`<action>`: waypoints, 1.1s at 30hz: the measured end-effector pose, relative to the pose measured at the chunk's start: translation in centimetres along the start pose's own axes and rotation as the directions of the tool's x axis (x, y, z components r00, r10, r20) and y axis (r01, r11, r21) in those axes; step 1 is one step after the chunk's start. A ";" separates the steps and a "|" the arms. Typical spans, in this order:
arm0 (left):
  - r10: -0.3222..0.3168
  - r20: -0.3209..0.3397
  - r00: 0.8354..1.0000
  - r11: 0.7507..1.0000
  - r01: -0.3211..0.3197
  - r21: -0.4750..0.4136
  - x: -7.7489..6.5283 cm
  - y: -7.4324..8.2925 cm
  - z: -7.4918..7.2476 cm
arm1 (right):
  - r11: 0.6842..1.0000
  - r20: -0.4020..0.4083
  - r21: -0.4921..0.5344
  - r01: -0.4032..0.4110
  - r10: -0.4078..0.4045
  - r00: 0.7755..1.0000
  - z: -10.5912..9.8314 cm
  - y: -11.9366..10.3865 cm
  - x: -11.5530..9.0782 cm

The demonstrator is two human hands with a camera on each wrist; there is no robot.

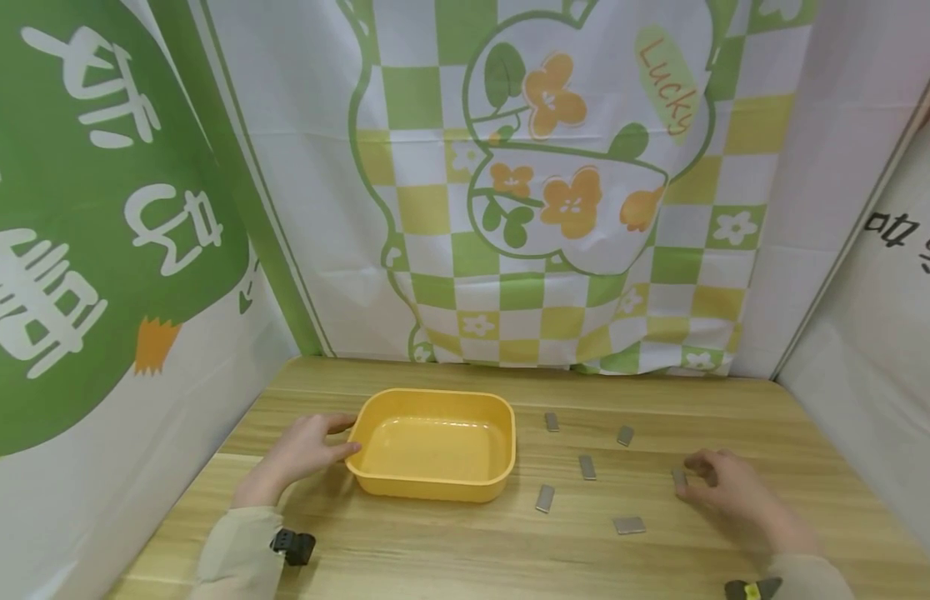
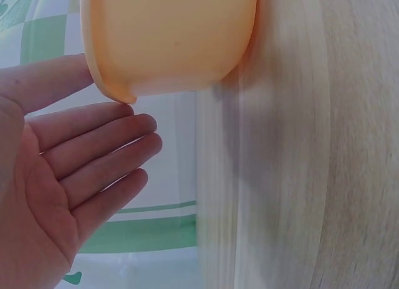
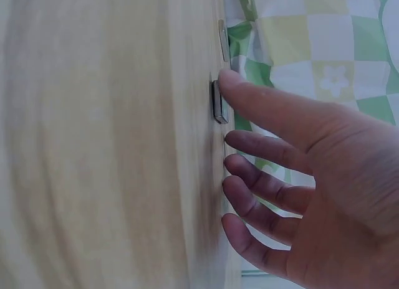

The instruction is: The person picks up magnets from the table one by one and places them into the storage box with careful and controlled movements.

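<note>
A yellow plastic basin (image 1: 431, 492), rectangular with rounded corners, stands on the wooden table. My left hand (image 1: 307, 450) is at its left end, fingers nearly straight and thumb at the rim. In the left wrist view the same hand (image 2: 75, 146) has its palm showing and fingertips right at the basin's rim (image 2: 93, 58). My right hand (image 1: 731, 487) is low over the table, around a small flat grey metal block (image 1: 679, 482). In the right wrist view the thumb tip is right at the metal block (image 3: 219, 103), while the other fingers are loosely bent and apart from it.
Several similar grey blocks lie scattered between basin and right hand, among them a near block (image 1: 629, 525), a middle block (image 1: 587, 467) and a far block (image 1: 552, 422). A green-and-white checked cloth (image 1: 510, 317) hangs behind the table's back edge; printed cloths flank both sides.
</note>
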State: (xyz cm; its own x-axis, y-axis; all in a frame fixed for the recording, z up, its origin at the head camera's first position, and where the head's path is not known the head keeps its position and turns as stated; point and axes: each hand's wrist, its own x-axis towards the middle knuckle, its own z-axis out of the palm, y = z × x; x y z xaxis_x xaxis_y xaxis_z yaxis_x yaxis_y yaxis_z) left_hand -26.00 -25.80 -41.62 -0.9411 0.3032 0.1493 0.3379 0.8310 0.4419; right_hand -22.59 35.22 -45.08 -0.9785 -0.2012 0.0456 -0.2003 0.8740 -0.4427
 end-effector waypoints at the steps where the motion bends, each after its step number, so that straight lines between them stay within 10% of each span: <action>1: -0.001 0.001 1.000 1.000 0.001 -0.003 0.0 0.0 0.0 | 1.000 0.002 0.008 -0.003 0.003 1.000 0.0 0.1 0.0; 33: 0.003 0.001 1.000 1.000 -0.003 -0.013 0.1 -0.1 -0.1 | 0.988 0.048 0.106 -0.116 0.111 0.993 0.1 1.2 0.8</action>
State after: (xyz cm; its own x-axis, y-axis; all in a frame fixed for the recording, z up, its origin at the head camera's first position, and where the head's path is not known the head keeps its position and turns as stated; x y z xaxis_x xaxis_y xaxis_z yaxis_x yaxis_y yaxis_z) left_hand -26.11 -25.86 -41.58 -0.9400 0.3064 0.1503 0.3410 0.8240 0.4526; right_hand -23.60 36.08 -45.64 -0.9912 -0.1239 -0.0473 -0.0793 0.8397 -0.5372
